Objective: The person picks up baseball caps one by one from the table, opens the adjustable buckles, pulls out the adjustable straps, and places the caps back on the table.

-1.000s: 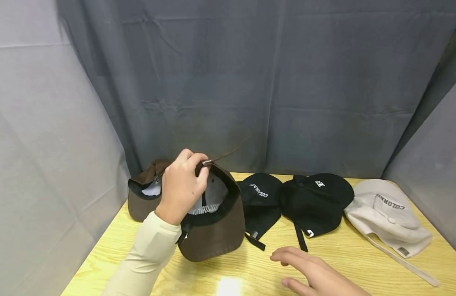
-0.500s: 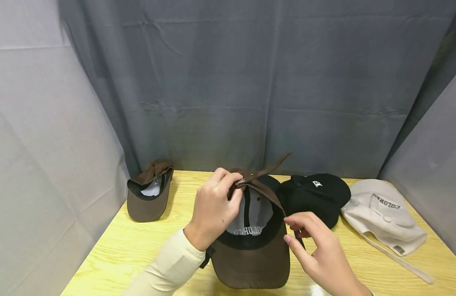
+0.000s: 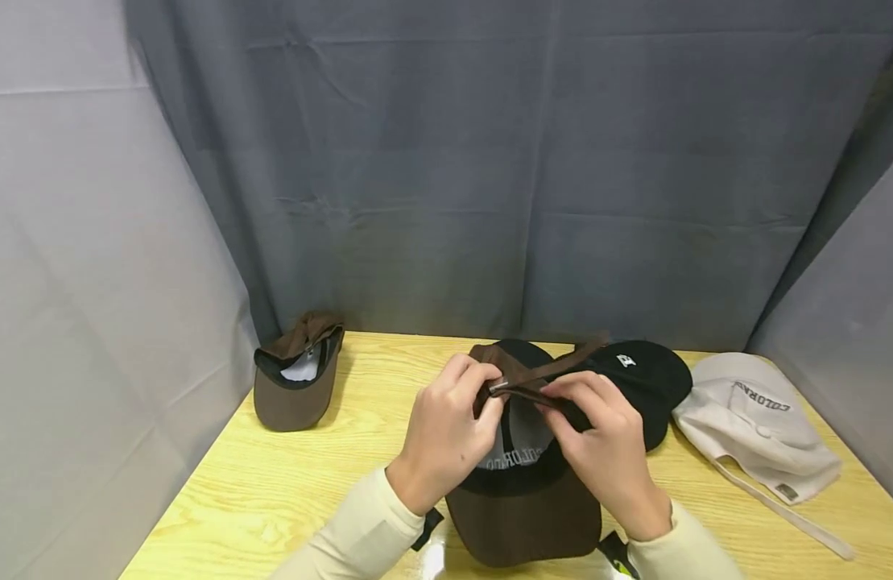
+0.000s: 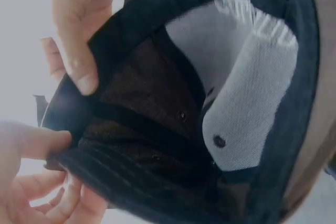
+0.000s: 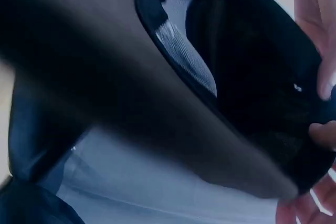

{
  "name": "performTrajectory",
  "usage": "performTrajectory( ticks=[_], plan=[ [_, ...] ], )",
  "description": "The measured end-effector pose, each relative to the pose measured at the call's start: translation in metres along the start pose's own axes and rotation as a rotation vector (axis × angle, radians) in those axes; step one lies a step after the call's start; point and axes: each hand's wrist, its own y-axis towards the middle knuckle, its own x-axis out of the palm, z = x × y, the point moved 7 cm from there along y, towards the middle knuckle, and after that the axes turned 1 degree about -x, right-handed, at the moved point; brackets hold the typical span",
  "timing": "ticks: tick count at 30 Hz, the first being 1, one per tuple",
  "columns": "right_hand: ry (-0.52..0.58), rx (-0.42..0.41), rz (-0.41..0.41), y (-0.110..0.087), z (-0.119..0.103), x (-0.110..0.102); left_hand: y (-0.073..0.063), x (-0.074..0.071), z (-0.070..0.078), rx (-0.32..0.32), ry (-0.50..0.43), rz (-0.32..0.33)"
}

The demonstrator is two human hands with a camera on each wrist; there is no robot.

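Observation:
In the head view a dark brown baseball cap (image 3: 526,524) hangs brim down, its inside facing me. My left hand (image 3: 453,431) pinches its back edge beside a small metal buckle (image 3: 498,387). My right hand (image 3: 609,443) pinches the same edge a little further right. A loose brown strap (image 3: 562,364) sticks out from the buckle up and to the right. In the left wrist view, fingers (image 4: 79,72) grip the dark sweatband, and the grey lining (image 4: 247,93) shows lettering from behind. The right wrist view shows the cap's brim (image 5: 157,93) blurred and close.
Another brown cap (image 3: 294,399) lies at the back left of the wooden table (image 3: 272,499). Behind the held cap are a mostly hidden black cap (image 3: 526,352) and a black cap with a white emblem (image 3: 652,387). A beige cap (image 3: 765,427) trails its strap at the right.
My left hand has carried the brown cap right, in front of the black caps. The right hand has come up from the table's front and now pinches the cap's back edge.

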Motion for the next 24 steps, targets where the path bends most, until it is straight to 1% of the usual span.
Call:
performTrajectory(
  ticks=[5, 8, 10, 13, 20, 24],
  plan=[
    [0.03, -0.051, 0.057, 0.006, 0.003, -0.005, -0.006, 0.004, 0.0, 0.004, -0.005, -0.088],
    [0.042, -0.074, 0.068, 0.008, 0.004, -0.006, -0.009, 0.006, -0.001, 0.006, -0.047, -0.138],
    [0.048, -0.081, 0.073, 0.008, 0.004, -0.006, -0.01, 0.009, -0.001, 0.003, -0.092, -0.165],
    [0.061, -0.074, 0.062, 0.009, 0.004, -0.004, -0.011, 0.012, -0.001, 0.01, -0.137, -0.19],
    [0.057, -0.037, 0.039, 0.012, 0.004, -0.002, -0.014, 0.022, 0.003, 0.074, -0.157, -0.233],
    [0.056, -0.025, 0.037, 0.012, 0.004, -0.002, -0.015, 0.03, 0.004, 0.079, -0.186, -0.267]
  ],
)
